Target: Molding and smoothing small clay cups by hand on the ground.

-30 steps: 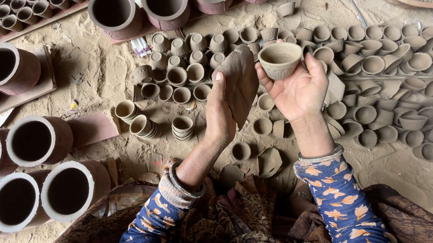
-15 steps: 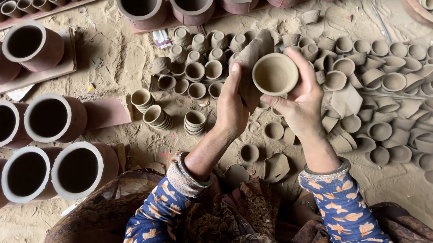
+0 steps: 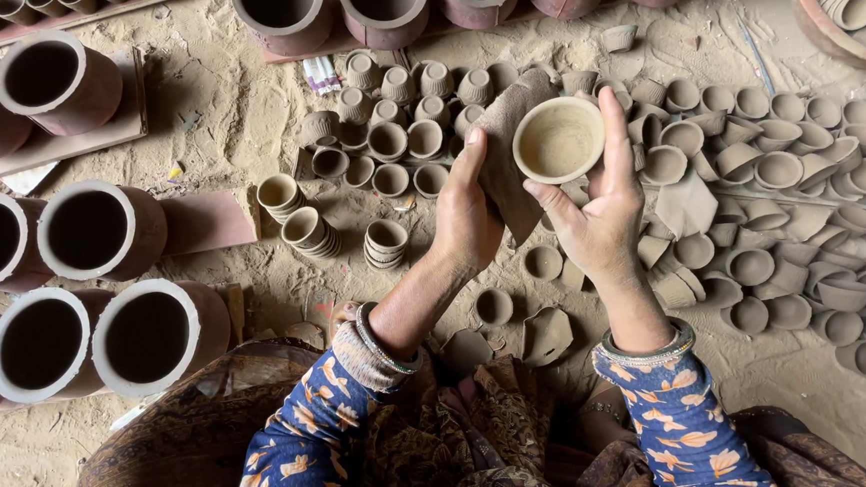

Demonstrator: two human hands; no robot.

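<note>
My right hand holds a small unfired clay cup by its rim and side, its mouth turned up toward me. My left hand grips a brown piece of sandpaper-like sheet, which lies against the cup's left side. Both hands are raised above the sandy ground. Both arms wear blue sleeves with an orange pattern and bangles at the wrists.
Several small clay cups stand in rows and stacks on the sand beyond my hands, and many more lie to the right. Large reddish clay pots stand at left and along the top. Broken shards lie near my knees.
My right hand tilted the cup so its mouth faces me and brought it closer. My left hand moved the brown sheet up against the cup's side.
</note>
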